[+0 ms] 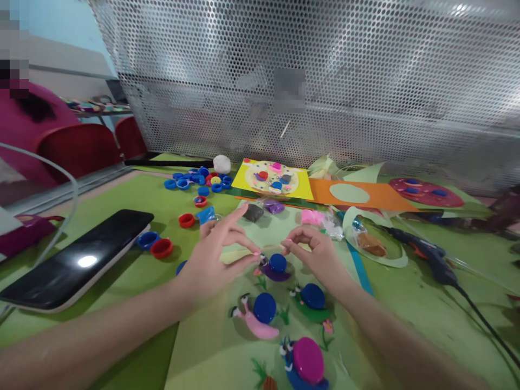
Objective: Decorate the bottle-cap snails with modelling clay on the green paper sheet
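Observation:
My left hand (213,257) pinches a tiny pink bit (257,253) beside the head of a purple snail with a blue cap shell (278,263). To the right of that snail, my right hand (312,252) pinches another small pink piece (288,243). Below on the pale green sheet (203,346) lie a pink snail (262,326), a green snail (319,312) and a blue snail with a magenta cap (307,360). Small pink flowers (327,326) and green grass tufts (285,314) sit among them.
A phone (81,260) lies at left, near red (162,248) and blue caps (148,240). Behind are a yellow card (239,179), orange paper (382,196) and bagged clay (273,206). A corded glue gun (433,254) lies right. A metal mesh (203,65) stands behind.

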Demonstrator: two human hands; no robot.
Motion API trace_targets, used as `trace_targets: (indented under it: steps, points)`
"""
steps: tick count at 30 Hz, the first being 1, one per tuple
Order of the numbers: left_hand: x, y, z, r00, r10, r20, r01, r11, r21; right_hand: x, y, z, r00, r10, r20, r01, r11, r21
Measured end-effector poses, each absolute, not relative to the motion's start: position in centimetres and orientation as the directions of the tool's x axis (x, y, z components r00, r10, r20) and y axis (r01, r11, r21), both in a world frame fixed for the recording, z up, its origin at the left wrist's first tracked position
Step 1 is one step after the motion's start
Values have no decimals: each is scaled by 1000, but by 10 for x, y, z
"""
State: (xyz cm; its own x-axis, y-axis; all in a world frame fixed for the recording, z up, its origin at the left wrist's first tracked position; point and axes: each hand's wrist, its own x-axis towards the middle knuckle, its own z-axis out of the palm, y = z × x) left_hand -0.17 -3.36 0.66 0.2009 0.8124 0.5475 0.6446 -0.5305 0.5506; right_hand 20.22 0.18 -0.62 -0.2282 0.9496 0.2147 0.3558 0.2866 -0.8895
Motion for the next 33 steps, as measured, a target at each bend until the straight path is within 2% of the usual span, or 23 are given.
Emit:
trace_targets:
  steps: [3,12,18,25,33]
  points:
    - [-4,-33,9,220,803,554,697,-527,487,202,3,-7,-233,952,199,357,275,-893]
    - [-5,-34,9,292,803,520,737,-536,412,199,2,-7,-256,952,167,390,260,-883]
    - [-7,-32,7,392,703,593,700,-647,304,200,3,-10,-275,952,135,372,234,-898]
    - [-10,-28,5,474,672,569,715,-671,196,201,2,-11,-263,957,119,374,215,-902]
    - [-11,-25,6,504,620,601,682,-713,163,202,6,-13,-269,954,136,341,226,-913]
